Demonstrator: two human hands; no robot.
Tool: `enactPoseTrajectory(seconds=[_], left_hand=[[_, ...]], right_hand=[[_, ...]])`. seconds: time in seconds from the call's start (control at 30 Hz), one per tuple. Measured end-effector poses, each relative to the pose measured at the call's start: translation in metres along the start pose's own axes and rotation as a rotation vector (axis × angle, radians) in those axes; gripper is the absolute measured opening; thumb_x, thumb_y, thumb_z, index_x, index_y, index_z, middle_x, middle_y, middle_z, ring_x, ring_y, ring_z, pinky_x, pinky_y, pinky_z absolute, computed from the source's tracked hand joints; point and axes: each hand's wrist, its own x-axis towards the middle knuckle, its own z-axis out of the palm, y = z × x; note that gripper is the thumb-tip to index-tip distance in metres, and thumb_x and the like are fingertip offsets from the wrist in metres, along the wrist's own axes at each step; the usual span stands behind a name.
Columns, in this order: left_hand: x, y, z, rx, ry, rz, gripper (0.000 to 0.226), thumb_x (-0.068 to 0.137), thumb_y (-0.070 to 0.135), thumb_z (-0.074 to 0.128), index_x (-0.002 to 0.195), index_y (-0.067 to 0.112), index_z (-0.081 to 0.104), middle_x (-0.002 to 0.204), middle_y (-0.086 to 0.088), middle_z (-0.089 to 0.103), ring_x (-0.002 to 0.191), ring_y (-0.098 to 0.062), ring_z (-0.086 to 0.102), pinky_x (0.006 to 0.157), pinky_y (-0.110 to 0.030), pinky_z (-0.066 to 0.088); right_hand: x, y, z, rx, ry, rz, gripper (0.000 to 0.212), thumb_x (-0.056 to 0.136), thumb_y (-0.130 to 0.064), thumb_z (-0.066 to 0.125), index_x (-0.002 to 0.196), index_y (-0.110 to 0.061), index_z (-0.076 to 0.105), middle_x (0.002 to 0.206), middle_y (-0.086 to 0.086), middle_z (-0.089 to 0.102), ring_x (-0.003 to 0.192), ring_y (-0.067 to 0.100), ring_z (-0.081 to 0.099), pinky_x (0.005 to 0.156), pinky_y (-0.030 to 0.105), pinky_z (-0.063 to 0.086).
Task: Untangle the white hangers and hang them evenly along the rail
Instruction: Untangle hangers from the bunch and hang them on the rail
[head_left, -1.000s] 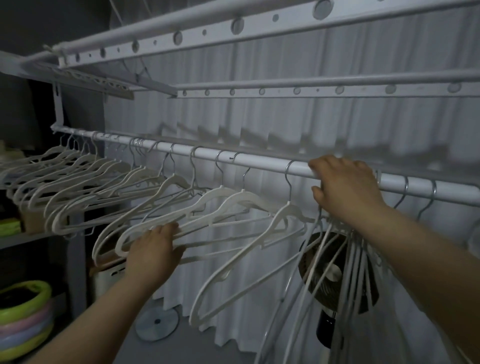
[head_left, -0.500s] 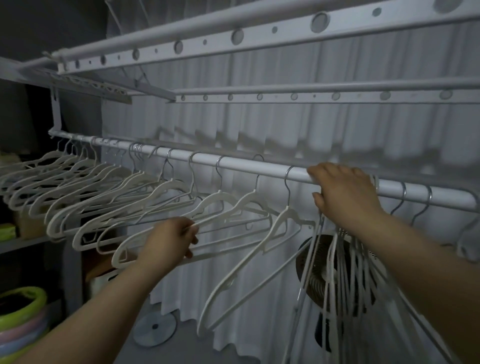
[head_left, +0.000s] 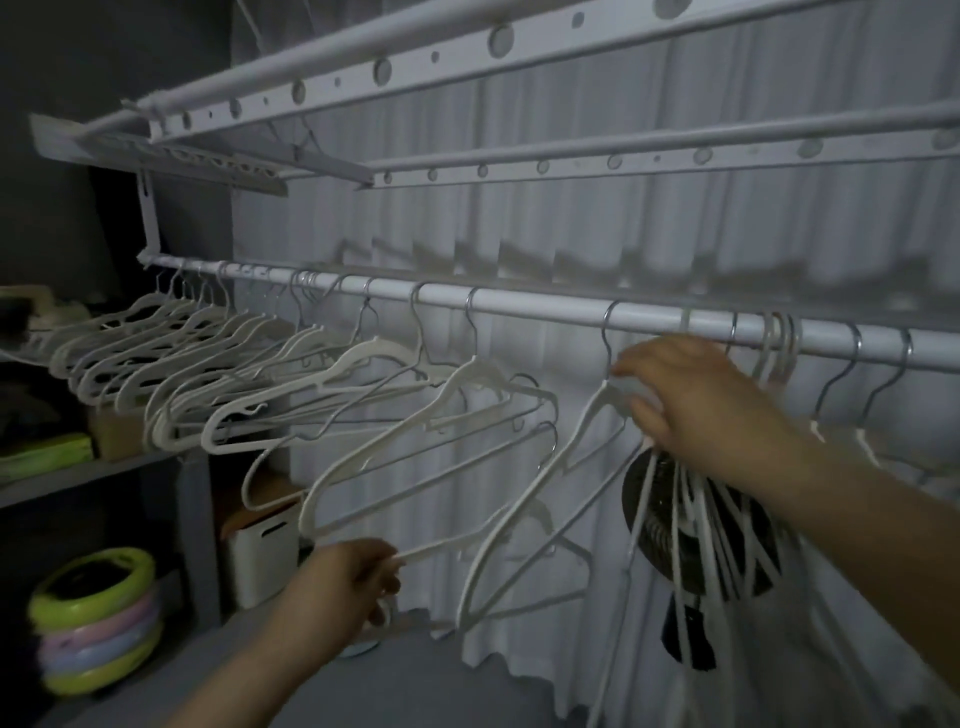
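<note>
A white rail (head_left: 545, 306) runs from upper left to right. Several white hangers (head_left: 171, 353) hang packed along its left part, and a few more are spread toward the middle. My left hand (head_left: 343, 582) is low and pinches the bottom bar of a hanger (head_left: 415, 499) that dangles from the middle ones. My right hand (head_left: 691, 400) is just under the rail, its fingers on the neck of a hanger (head_left: 587, 441) and around a bunch of hangers (head_left: 711, 530) drooping below it. Two more hooks (head_left: 878, 374) hang on the rail to the right.
A white curtain (head_left: 597, 234) hangs behind the rail, and two white bars (head_left: 467, 52) run above it. A black fan (head_left: 654, 514) stands behind the bunch. Shelves (head_left: 78, 473) at left, a white bin (head_left: 265, 551) and stacked coloured rings (head_left: 98, 618) below.
My left hand has dropped from the hangers' shoulders to a low bottom bar. My right hand has come off the rail and now sits just below it at the hanger necks.
</note>
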Motion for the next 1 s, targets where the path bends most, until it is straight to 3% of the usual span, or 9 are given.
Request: enactPoseTrajectory(seconds=[0.07,0.17,0.37,0.43,0.57,0.7,0.77,0.87,1.0], left_hand=[[-0.02,-0.016,-0.01,-0.003,-0.019,-0.02,0.022,0.092,0.017,0.046,0.076,0.025,0.059,0.07,0.01,0.063,0.04,0.004,0.055,0.043,-0.008,0.04],[-0.05,-0.043,-0.037,0.038,-0.013,-0.03,0.025,0.091,0.019,0.048,0.072,0.032,0.055,0.069,0.011,0.064,0.049,0.002,0.058,0.049,-0.007,0.041],[-0.118,-0.097,-0.12,0.038,0.083,-0.1,0.03,0.088,0.015,0.052,0.064,0.033,0.054,0.055,0.011,0.062,0.054,0.011,0.058,0.055,-0.011,0.043],[-0.138,-0.112,-0.15,0.063,0.115,-0.093,0.03,0.088,0.016,0.053,0.064,0.033,0.055,0.048,0.014,0.06,0.052,0.012,0.056,0.048,-0.008,0.041],[-0.166,-0.131,-0.191,-0.037,0.182,-0.058,0.027,0.087,0.012,0.054,0.066,0.027,0.061,0.047,0.023,0.063,0.043,0.009,0.054,0.046,-0.004,0.04],[-0.187,-0.152,-0.224,-0.2,0.199,-0.062,0.03,0.085,0.006,0.055,0.059,0.015,0.067,0.051,0.002,0.068,0.048,-0.005,0.057,0.046,-0.006,0.039],[-0.195,-0.16,-0.236,-0.272,0.171,-0.061,0.036,0.085,0.003,0.054,0.053,0.011,0.067,0.047,-0.003,0.063,0.044,-0.004,0.052,0.043,-0.008,0.037],[-0.202,-0.166,-0.246,-0.39,0.103,-0.075,0.041,0.085,-0.003,0.051,0.048,0.008,0.066,0.044,-0.005,0.061,0.039,-0.002,0.048,0.04,-0.008,0.036],[-0.205,-0.175,-0.253,-0.466,0.044,-0.079,0.04,0.084,-0.003,0.051,0.05,0.008,0.068,0.048,-0.005,0.063,0.042,-0.004,0.05,0.042,-0.01,0.038]], right_hand=[[-0.002,-0.024,0.008,0.022,-0.105,-0.041,0.044,0.085,-0.017,0.06,0.128,-0.007,0.051,0.133,0.015,0.052,0.123,0.031,0.046,0.107,0.039,0.024],[0.001,-0.069,0.019,0.037,-0.227,-0.083,0.058,0.093,-0.04,0.041,0.144,-0.022,0.021,0.152,-0.002,0.023,0.137,0.014,0.022,0.105,0.022,-0.002],[0.028,-0.175,0.026,0.125,-0.401,-0.104,0.042,0.092,-0.044,0.039,0.111,-0.013,0.062,0.118,0.006,0.06,0.116,0.024,0.046,0.1,0.029,0.029],[0.033,-0.208,0.027,0.056,-0.472,-0.117,0.046,0.092,-0.045,0.039,0.104,-0.009,0.065,0.111,0.01,0.063,0.115,0.025,0.046,0.099,0.03,0.03],[0.031,-0.256,0.034,-0.001,-0.648,-0.094,0.054,0.091,-0.048,0.039,0.124,-0.007,0.05,0.131,0.01,0.05,0.126,0.026,0.035,0.107,0.033,0.024],[0.024,-0.298,0.032,0.442,-0.816,0.094,0.066,0.087,-0.048,0.049,0.142,-0.019,0.026,0.143,0.006,0.038,0.13,0.024,0.035,0.106,0.032,0.032],[0.023,-0.316,0.027,0.733,-0.804,0.175,0.061,0.086,-0.04,0.055,0.139,-0.024,0.031,0.131,-0.002,0.048,0.116,0.015,0.047,0.095,0.022,0.037],[0.025,-0.333,0.015,0.986,-0.697,0.186,0.02,0.087,-0.029,0.057,0.102,-0.017,0.063,0.069,-0.009,0.051,0.061,0.005,0.044,0.053,0.012,0.033],[0.025,-0.338,-0.001,1.044,-0.703,0.154,0.03,0.087,-0.029,0.058,0.057,-0.022,0.062,0.045,-0.01,0.042,0.041,0.004,0.028,0.041,0.016,0.022]])
